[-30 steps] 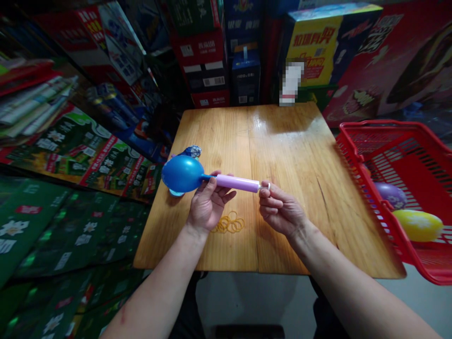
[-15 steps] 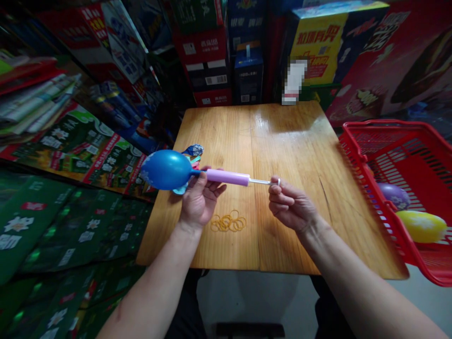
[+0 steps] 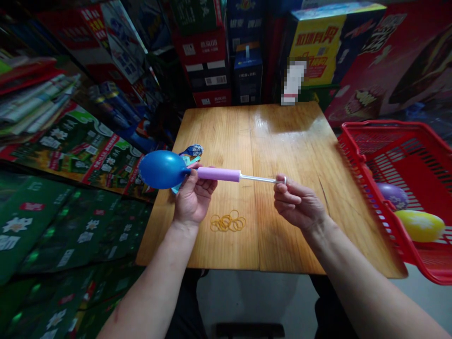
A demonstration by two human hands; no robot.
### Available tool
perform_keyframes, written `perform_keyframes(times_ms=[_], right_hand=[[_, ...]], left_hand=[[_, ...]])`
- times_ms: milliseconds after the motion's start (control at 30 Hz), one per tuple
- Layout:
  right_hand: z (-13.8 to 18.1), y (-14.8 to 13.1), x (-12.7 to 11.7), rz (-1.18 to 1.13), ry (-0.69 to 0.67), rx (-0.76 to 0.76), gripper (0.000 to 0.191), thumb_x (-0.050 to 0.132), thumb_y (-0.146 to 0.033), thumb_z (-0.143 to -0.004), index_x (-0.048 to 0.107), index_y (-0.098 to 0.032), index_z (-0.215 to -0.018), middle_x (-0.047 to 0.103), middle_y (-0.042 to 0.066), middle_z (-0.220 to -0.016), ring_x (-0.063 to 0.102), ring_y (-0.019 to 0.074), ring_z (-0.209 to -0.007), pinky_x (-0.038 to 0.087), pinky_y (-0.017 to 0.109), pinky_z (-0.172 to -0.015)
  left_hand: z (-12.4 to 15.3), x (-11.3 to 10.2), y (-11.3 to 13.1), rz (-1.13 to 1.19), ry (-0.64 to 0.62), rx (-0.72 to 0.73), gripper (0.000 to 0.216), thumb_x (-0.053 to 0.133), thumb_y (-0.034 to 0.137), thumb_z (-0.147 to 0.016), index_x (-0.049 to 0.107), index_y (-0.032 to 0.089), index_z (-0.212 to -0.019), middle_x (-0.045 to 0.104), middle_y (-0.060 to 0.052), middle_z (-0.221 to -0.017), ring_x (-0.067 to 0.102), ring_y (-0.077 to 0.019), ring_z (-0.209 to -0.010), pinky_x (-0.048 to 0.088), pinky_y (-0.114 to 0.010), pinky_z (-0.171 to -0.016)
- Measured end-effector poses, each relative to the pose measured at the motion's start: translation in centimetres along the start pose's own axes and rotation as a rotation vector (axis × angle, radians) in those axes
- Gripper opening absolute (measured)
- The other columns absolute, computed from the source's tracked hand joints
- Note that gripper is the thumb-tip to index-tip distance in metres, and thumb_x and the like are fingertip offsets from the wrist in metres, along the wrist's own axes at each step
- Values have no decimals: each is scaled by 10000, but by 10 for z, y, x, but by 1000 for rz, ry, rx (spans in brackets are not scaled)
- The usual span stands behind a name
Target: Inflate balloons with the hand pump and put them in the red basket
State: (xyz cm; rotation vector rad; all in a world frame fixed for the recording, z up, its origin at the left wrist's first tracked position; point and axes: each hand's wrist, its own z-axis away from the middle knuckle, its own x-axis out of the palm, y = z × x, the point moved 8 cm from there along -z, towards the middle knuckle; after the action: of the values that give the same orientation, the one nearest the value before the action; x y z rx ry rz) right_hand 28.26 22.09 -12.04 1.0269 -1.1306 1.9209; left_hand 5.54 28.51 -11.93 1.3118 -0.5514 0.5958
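Observation:
A blue balloon (image 3: 162,169), partly inflated, sits with its neck over the nozzle end of a purple hand pump (image 3: 219,174). My left hand (image 3: 193,197) pinches the balloon's neck against that end, the fingers curled beneath the pump barrel. My right hand (image 3: 299,201) grips the white handle (image 3: 281,180) at the end of the pump's rod (image 3: 257,178), which is drawn well out of the barrel. Behind the left hand lie uninflated balloons (image 3: 193,150), partly hidden. Closer to me on the table is a small pile of yellow rubber bands (image 3: 228,221).
The wooden table (image 3: 282,235) spans the middle. At its right stands a red basket (image 3: 388,207) holding a purple balloon (image 3: 393,195) and a yellow balloon (image 3: 420,226). Green cartons (image 3: 35,221) line the left side, and stacked boxes (image 3: 206,56) stand behind the table.
My hands have moved apart: the left, with balloon and pump barrel, slightly left, the right slightly right. More of the pump's rod shows outside the barrel.

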Motion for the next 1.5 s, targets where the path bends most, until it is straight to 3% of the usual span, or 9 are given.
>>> perform_keyframes(times_ms=[167,233,367,533,767,1033,1267,1500], right_hand=[[-8,27,-4,-29,-22,41,197,808,-147,-812,702,-171,-976,726,-7,-785,522,20,-510,470,113,-493],[-10,32,-3,-33,-43,41,238,830,-146,-790,704,-165,-991,731,0,-791,522,17,-508,469,107,-492],[-6,19,3,15,-81,39,202,784,-148,-827,698,-158,-1010,717,-16,-768,444,4,-449,428,100,-445],[-1,-1,4,-42,-75,-11,119,718,-113,-870,690,-148,-981,680,-43,-734,402,-17,-422,385,76,-427],[-13,31,-2,-47,-64,47,182,777,-137,-844,697,-147,-1008,703,-16,-745,410,-3,-428,397,89,-420],[-15,29,-2,-83,-61,49,174,768,-130,-850,706,-130,-1013,697,-3,-750,417,-8,-429,402,89,-421],[-5,4,-1,-55,-59,4,104,706,-109,-884,701,-129,-985,684,-24,-732,416,-8,-429,394,86,-422],[-16,40,-1,-48,-54,51,220,800,-148,-826,698,-150,-1021,702,-7,-751,419,2,-438,409,104,-435]], left_hand=[[19,12,-40,7,-57,-152,253,736,366,-912,708,242,-1131,769,-95,-1161,742,-222,-1029,600,-370,-888],[20,14,-46,21,-56,-172,249,721,362,-924,703,238,-1139,771,-104,-1157,744,-215,-1017,601,-360,-877],[8,8,-29,0,-40,-149,227,718,355,-925,719,217,-1105,783,-108,-1090,744,-214,-1000,604,-316,-828],[0,-1,3,3,-26,13,233,739,337,-911,721,225,-1115,780,-85,-1092,731,-198,-1034,597,-279,-828],[16,9,-37,0,-71,-118,226,742,322,-909,729,215,-1108,776,-115,-1128,737,-212,-999,603,-341,-853],[9,7,-35,15,-43,-130,212,752,310,-895,736,202,-1077,782,-128,-1098,739,-225,-1011,596,-338,-853],[-4,-2,-4,14,-29,-1,223,766,324,-886,739,218,-1080,786,-81,-1068,731,-214,-1042,601,-306,-846],[7,3,-40,15,-45,-128,232,749,339,-901,730,204,-1089,783,-119,-1090,743,-231,-1022,604,-377,-888]])
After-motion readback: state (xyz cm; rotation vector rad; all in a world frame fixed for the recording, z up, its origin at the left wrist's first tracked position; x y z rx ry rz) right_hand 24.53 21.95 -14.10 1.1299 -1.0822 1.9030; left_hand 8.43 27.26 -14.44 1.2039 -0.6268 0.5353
